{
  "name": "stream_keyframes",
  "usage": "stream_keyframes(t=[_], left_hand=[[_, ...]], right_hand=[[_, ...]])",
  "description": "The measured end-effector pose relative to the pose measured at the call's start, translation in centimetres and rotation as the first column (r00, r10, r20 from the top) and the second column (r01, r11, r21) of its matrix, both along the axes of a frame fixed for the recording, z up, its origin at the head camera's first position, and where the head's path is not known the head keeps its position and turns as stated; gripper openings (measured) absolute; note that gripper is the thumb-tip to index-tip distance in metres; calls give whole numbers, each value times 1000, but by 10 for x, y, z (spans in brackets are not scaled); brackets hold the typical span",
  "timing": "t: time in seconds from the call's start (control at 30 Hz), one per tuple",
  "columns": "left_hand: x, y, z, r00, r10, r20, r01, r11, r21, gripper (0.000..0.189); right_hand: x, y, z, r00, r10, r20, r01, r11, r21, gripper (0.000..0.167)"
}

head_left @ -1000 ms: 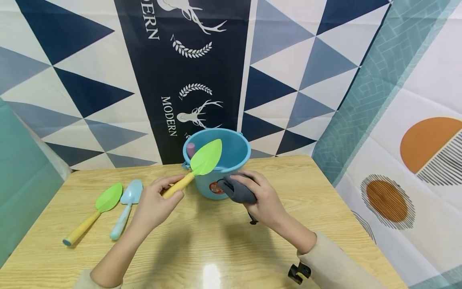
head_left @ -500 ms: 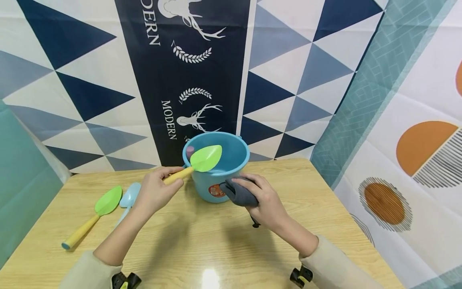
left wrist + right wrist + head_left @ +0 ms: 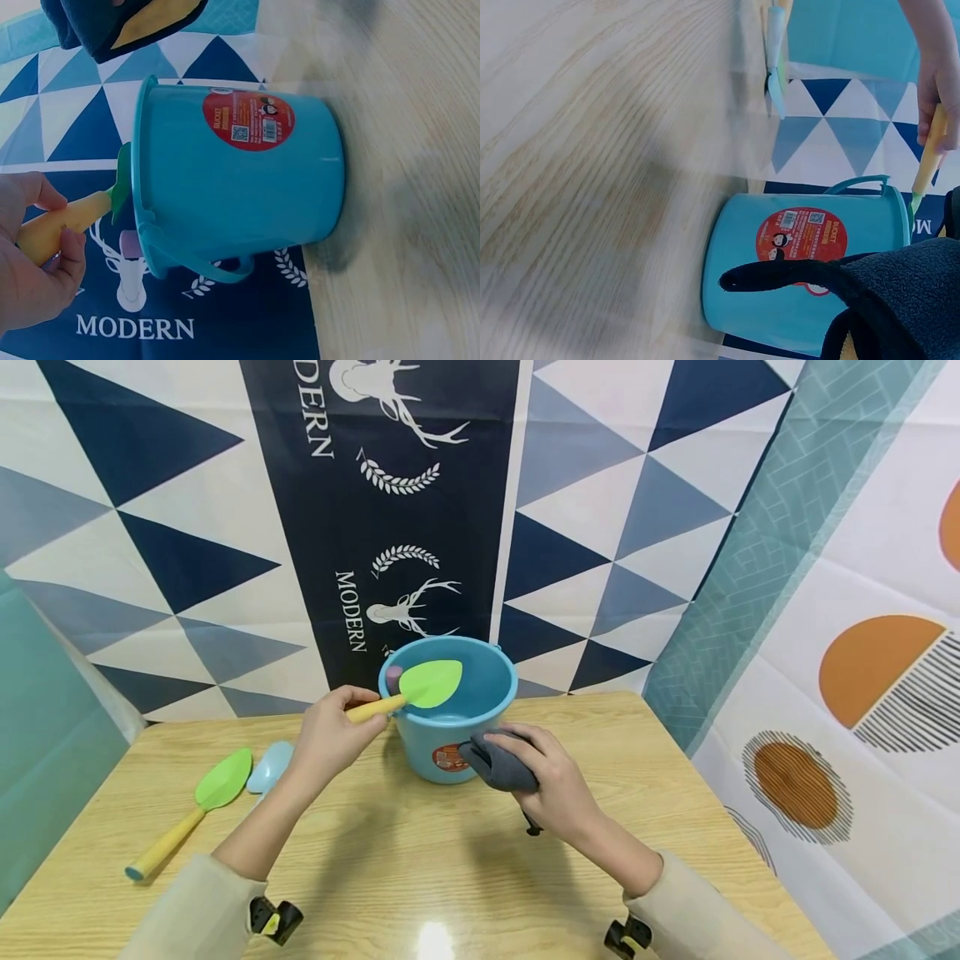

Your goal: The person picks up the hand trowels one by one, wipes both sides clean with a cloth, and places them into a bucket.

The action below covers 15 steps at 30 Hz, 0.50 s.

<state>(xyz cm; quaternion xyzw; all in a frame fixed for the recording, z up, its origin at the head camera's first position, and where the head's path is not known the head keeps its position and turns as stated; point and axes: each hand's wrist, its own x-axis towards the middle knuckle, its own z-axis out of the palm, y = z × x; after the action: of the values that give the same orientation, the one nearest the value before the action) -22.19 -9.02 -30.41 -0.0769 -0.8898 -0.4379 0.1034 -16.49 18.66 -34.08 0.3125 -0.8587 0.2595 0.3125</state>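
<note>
My left hand (image 3: 337, 731) pinches the yellow handle of a green trowel (image 3: 431, 683), its leaf-shaped blade over the mouth of a blue bucket (image 3: 442, 743). In the left wrist view the blade (image 3: 121, 180) lies right at the bucket's rim. Inside the bucket, the end of a purple handle-like piece (image 3: 393, 679) sticks up at the left. My right hand (image 3: 551, 781) grips a bunched dark grey cloth (image 3: 498, 760) in front of the bucket. Black edging and a hanging black loop (image 3: 780, 274) show on this cloth in the right wrist view.
On the table's left side lie another green trowel (image 3: 225, 779) with a yellow handle and a light blue trowel (image 3: 270, 767), partly hidden by my left arm. Patterned fabric (image 3: 420, 485) hangs behind the wooden table (image 3: 420, 877), and more fabric (image 3: 847, 710) hangs at the right.
My left hand has shifted slightly right, and the trowel has tilted from steep to flatter over the bucket. My right hand still grips the cloth in nearly the same place.
</note>
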Motion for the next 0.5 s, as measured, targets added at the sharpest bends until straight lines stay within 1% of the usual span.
stream_keyframes(t=[0.1, 0.3, 0.43, 0.5], left_hand=[[-5, 2, 1, 1000, 7, -3, -7, 1000, 20, 30], [-11, 3, 2, 1000, 15, -6, -15, 1000, 24, 30], [-14, 5, 0, 999, 27, -36, -26, 999, 32, 30], [-16, 6, -1, 998, 30, -51, -27, 998, 52, 29]], right_hand=[[1, 2, -1, 1000, -3, -4, 3, 1000, 10, 57], [2, 4, -2, 1000, -13, 10, 13, 1000, 11, 56], [3, 4, -2, 1000, -15, 2, 15, 1000, 13, 55], [3, 4, -2, 1000, -13, -5, 14, 1000, 15, 55]])
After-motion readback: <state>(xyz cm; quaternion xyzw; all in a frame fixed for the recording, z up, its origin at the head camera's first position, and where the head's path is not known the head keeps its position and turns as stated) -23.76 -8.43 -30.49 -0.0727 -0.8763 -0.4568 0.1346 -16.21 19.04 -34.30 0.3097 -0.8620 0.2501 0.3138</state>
